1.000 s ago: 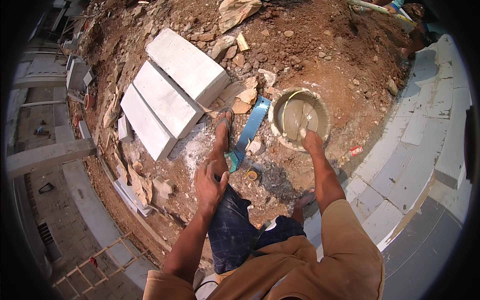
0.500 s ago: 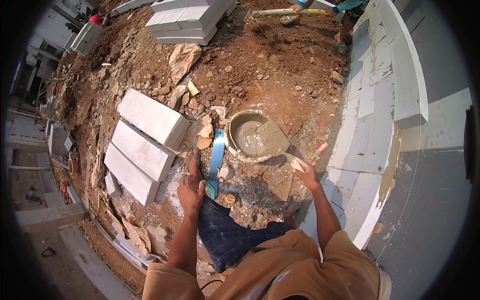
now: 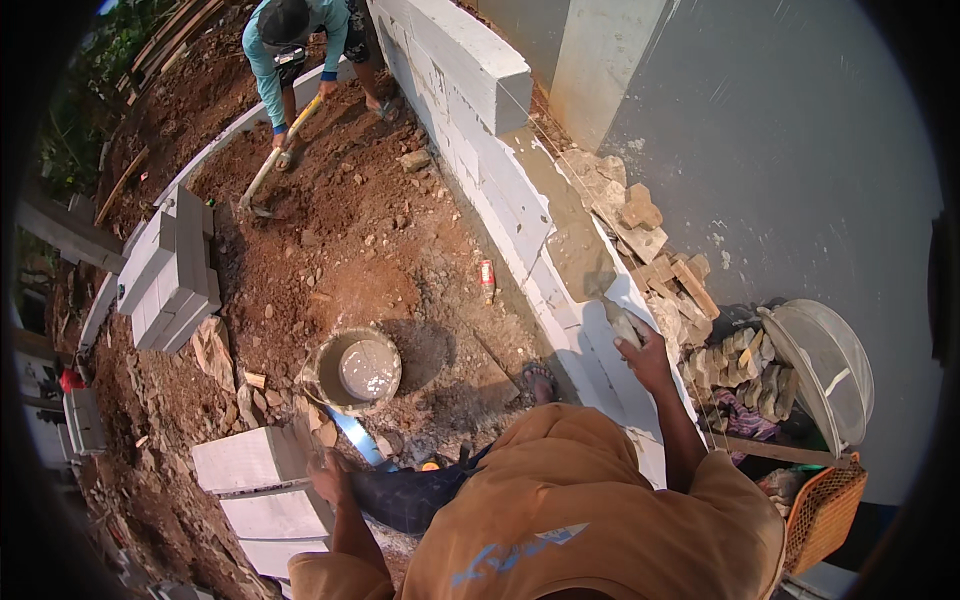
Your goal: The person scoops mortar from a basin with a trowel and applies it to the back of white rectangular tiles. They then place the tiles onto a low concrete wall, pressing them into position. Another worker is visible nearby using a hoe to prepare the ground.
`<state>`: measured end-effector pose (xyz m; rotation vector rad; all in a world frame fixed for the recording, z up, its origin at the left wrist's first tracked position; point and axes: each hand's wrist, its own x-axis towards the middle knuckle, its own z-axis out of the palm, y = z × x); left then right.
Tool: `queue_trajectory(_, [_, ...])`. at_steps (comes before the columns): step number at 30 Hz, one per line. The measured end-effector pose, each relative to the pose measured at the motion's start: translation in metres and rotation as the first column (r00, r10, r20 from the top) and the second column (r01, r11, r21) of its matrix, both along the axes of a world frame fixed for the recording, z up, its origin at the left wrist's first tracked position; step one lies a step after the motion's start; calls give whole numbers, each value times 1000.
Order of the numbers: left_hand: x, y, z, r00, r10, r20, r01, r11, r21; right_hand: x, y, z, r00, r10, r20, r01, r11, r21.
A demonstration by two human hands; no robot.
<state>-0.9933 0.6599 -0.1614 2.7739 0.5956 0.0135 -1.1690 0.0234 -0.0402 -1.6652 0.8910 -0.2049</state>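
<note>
— His right hand (image 3: 645, 358) grips a trowel (image 3: 622, 322) on the block wall (image 3: 520, 215); the left hand (image 3: 328, 478) rests open by the white blocks (image 3: 250, 462).

— Best spread thin and even (the mortar bucket (image 3: 352, 370) sits well behind, in the dirt).

Trowel (image 3: 622, 322) in right hand (image 3: 645, 360): metal, mortar-caked, dull. Wall blocks (image 3: 470, 60): pale, matt, chalky. Bucket (image 3: 352, 370): crusted rim, wet grey slurry glossy. Soil (image 3: 340, 240): red-brown, rough, clumpy. Basket (image 3: 825, 510): orange woven plastic.
</note>
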Motion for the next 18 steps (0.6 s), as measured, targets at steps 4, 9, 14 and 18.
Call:
queue_trajectory(4, [11,-16,6,997,14,-75,-14,1000,-4,-39,-27,-46,996,-83,-36,39,757,-652])
queue_trajectory(9, [14,-5,-15,999,-24,-40,26,998,51,-67,-18,-21,942,-118,-314,-69,848,-526])
queue_trajectory(14, [14,0,-21,997,3,-75,-1,1000,29,-119,6,-28,932,-190,-308,-41,790,-612])
queue_trajectory(18, [10,-17,6,995,32,-95,-34,999,-20,-138,26,-16,882,-229,-412,-81,787,-612])
